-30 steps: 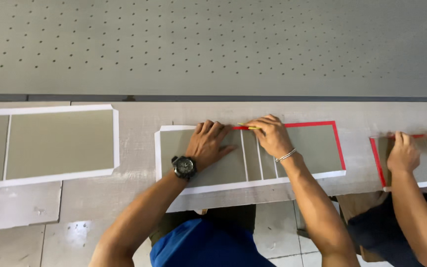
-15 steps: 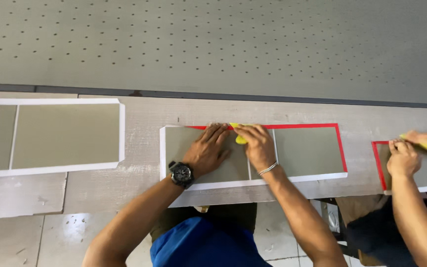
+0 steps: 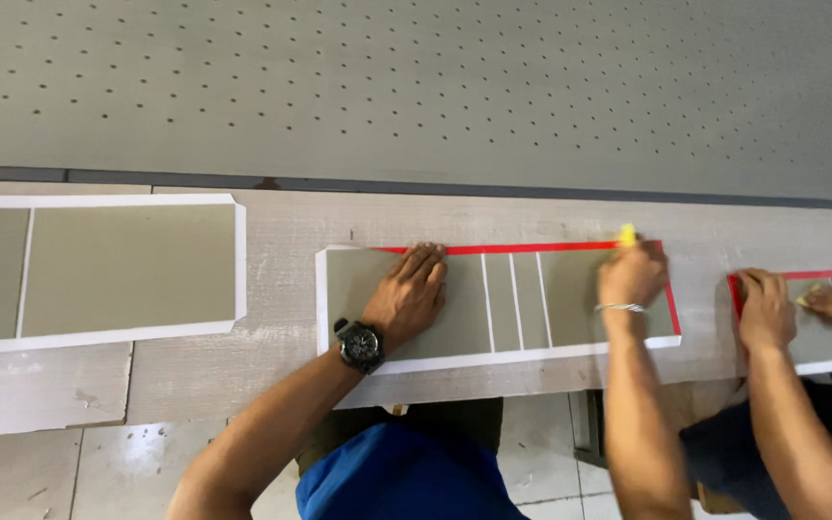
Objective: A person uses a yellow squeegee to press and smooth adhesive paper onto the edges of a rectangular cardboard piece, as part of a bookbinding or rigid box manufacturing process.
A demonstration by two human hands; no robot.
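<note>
Pressing flat, left hand (image 3: 408, 294) pins grey board (image 3: 455, 299); right hand (image 3: 631, 274) grips yellow tool (image 3: 627, 234).

bare bench surface lies between the left hand (image 3: 408, 294) and the grey panel sheet (image 3: 98, 270) further left, and above both hands. right of the right hand (image 3: 633, 274), a co-worker's hands (image 3: 767, 308) block passage.

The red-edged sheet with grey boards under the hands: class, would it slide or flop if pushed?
The sheet lies flat and thin, so probably light and apt to slide; the left hand pins it. Gaps between its grey panels suggest it would bend there when lifted.
</note>
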